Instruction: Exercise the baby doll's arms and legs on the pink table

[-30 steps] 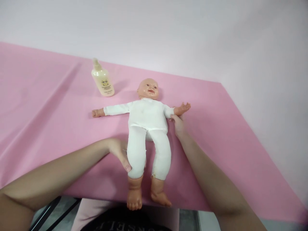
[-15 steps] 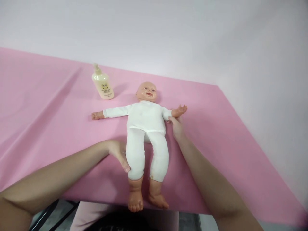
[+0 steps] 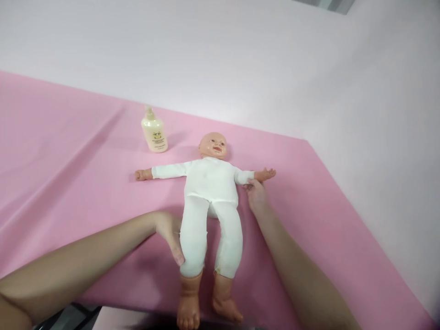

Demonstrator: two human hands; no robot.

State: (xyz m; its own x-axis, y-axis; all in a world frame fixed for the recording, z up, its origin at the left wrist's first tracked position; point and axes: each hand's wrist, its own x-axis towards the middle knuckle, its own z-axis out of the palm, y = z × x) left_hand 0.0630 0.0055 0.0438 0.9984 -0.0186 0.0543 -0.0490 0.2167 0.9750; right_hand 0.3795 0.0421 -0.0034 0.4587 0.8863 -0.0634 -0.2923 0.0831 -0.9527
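Note:
A baby doll point(image 3: 210, 181) with a white cloth body lies on its back, its head away from me and its feet towards me. Against the leg at the left, my left hand point(image 3: 171, 235) has its thumb along the outer side; its other fingers are hidden behind the leg, curled around it. My right hand point(image 3: 256, 195) pinches the doll's arm at the right, near where the white sleeve meets the bare forearm. Both doll arms are spread sideways.
A pale yellow pump bottle point(image 3: 155, 134) stands beyond the doll's arm at the left. Pink cloth point(image 3: 85, 169) covers the table, with a long crease at the left. A white wall point(image 3: 206, 59) rises behind the table.
The view has shifted, so doll and bottle appear lower in the picture. The doll's arm at the right lies a little straighter, with my right hand still on it. My left hand stays at the leg.

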